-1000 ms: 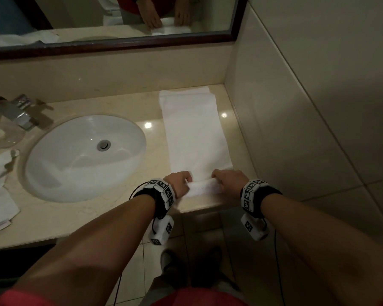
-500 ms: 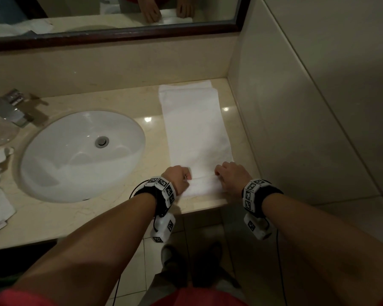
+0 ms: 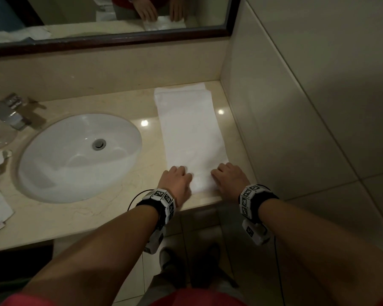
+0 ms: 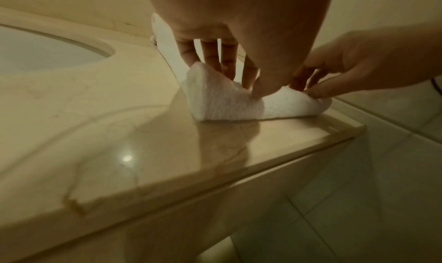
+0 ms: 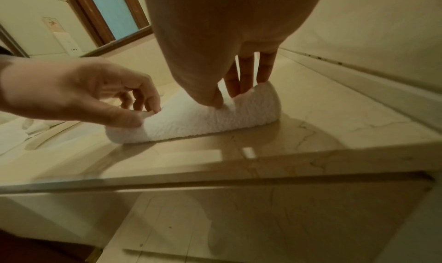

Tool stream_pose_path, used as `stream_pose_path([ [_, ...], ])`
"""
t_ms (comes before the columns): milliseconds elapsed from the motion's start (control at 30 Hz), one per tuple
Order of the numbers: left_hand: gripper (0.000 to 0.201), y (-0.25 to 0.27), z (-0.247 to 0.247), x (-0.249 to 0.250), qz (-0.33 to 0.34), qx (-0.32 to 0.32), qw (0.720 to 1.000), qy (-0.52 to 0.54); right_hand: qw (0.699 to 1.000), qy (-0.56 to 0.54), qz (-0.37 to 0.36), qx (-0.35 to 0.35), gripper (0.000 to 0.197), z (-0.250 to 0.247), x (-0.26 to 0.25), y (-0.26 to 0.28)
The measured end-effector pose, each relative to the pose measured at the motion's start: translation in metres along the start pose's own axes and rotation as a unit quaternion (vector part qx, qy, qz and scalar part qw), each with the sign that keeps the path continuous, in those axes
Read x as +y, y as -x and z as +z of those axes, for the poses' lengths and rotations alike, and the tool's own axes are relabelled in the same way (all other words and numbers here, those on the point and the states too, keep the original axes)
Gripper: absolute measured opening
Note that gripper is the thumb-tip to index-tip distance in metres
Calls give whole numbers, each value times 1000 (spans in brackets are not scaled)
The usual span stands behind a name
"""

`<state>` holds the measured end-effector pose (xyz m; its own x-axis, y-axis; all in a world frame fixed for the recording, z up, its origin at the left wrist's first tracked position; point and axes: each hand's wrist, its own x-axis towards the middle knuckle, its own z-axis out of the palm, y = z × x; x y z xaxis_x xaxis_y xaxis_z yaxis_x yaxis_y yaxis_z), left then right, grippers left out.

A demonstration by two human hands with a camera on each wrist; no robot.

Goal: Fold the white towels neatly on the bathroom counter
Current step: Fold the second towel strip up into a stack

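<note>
Towel (image 3: 192,133) lies lengthwise on counter (image 3: 119,208) right of sink (image 3: 75,155), near end rolled. Left hand (image 3: 175,180), right hand (image 3: 229,178) both pinch roll. Risk: uneven pressure skews roll; loose grip lets it unroll.

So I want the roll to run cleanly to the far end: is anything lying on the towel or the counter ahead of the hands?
Nothing visible does. The left hand and right hand hold the rolled near end of the white towel, whose flat strip ahead is bare up to the backsplash. The sink lies beside it.
</note>
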<state>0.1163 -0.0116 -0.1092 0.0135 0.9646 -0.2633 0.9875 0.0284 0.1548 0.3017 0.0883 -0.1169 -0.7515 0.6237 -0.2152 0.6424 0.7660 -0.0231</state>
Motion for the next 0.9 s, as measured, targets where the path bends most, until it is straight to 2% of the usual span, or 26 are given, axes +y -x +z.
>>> stream_pose_path([
  [133,50,10,3,-3,18,-15,998,-56,999,-11,-16,-27,31,-2,1,10],
  [400,50,7,6,4,-1,-19,995,-99,999,-24,-17,-43,66,8,0,16],
  [667,43,3,7,7,-17,-16,995,-95,999,-35,-3,-15,67,10,-1,17],
  [900,36,1,1,3,-31,5,998,-52,1000,-23,-9,-11,55,9,-4,6],
])
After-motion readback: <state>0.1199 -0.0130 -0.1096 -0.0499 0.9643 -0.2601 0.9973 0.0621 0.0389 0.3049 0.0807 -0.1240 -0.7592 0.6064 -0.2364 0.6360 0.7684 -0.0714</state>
